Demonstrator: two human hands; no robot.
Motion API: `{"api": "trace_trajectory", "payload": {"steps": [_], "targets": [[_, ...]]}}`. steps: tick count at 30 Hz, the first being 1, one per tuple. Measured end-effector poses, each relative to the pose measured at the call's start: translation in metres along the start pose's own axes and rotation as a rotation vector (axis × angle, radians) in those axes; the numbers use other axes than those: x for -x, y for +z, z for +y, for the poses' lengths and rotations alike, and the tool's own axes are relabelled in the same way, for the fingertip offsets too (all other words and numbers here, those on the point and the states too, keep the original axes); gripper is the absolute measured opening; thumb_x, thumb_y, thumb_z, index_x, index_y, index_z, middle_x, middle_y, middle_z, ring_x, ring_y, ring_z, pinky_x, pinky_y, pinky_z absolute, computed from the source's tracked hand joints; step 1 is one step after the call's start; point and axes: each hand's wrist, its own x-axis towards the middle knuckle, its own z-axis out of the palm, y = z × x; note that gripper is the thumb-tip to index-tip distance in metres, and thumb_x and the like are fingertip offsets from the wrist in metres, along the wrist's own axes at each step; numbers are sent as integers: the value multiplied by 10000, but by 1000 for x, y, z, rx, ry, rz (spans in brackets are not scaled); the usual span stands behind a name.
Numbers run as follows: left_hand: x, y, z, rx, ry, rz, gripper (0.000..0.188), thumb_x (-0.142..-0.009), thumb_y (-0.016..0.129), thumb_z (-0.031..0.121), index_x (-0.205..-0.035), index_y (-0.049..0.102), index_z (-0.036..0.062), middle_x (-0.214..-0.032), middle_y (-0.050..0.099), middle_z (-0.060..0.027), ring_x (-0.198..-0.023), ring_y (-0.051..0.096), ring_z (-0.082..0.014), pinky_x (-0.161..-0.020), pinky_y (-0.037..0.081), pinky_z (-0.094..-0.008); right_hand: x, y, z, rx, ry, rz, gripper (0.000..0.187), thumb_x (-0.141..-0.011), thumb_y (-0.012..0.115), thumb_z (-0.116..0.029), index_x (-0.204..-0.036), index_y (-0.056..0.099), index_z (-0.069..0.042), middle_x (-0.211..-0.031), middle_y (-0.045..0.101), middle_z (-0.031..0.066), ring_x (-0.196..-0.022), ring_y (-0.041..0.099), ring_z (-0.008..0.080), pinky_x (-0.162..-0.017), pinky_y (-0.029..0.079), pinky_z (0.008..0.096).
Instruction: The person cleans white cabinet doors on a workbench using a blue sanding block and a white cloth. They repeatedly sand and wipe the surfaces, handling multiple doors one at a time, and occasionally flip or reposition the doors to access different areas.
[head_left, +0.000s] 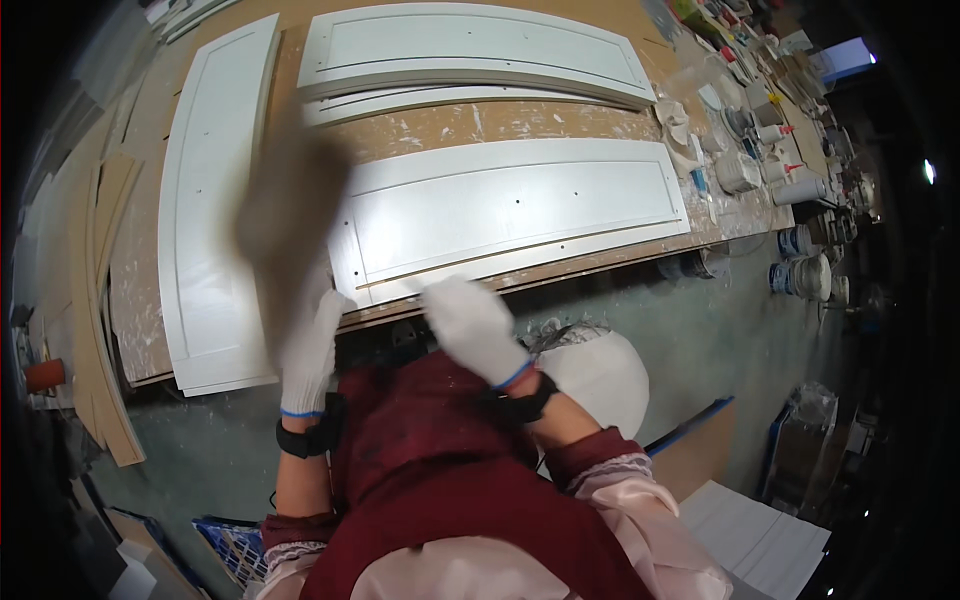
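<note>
My left hand [314, 362], in a white knit glove, is at the lower left corner of a white framed panel [450, 205]. A blurred brown-grey object [290, 215] rises from beside this hand and covers part of its fingers; its kind cannot be made out. My right hand [468, 325], gloved too, is closed just by the panel's near edge, its fingertips pointing toward that edge. What it holds, if anything, is too small to tell. The panel lies flat, with several small dark holes in its face.
Another white panel [215, 200] lies lengthwise at the left, and stacked panels [470, 45] are at the back of the paint-marked workbench [500, 122]. Bottles and tubs [740, 172] crowd the right end. Paint buckets [800, 277] stand beyond it. A round white-topped stool [595, 385] is at my right.
</note>
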Motion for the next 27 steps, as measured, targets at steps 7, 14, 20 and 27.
{"api": "trace_trajectory", "payload": {"steps": [7,14,20,27], "targets": [[14,-8,-20,89,9,-12,474,-972,581,175,-1364,504,-79,-1318,577,-141,-1211,537,-202,-1047,400,-308,-3,-55,173,271,640,-65,206,-955,541,-241,-949,667,-78,-902,654,176,-836,652,380,-727,523,483],[5,-6,-19,-50,-24,-37,531,-959,602,191,-1381,468,-101,-1392,535,-189,-1297,501,-250,-1105,360,-339,-18,-15,38,55,71,-340,178,-913,503,-182,-880,654,-95,-793,616,134,-797,637,332,-700,523,463],[3,-7,-15,-15,-35,-86,563,-941,619,176,-1391,443,-113,-1391,527,-218,-1302,499,-268,-1106,364,-353,-15,-59,144,62,710,-93,230,-904,580,-185,-1084,690,-91,-966,669,155,-900,650,348,-801,525,466],[1,-1,-8,-62,-84,-53,574,-910,631,155,-1380,450,-121,-1388,524,-230,-1304,499,-274,-1106,364,-359,-9,-18,53,-36,78,-243,130,-866,558,-147,-928,660,-96,-822,635,143,-804,640,344,-696,524,457]]}}
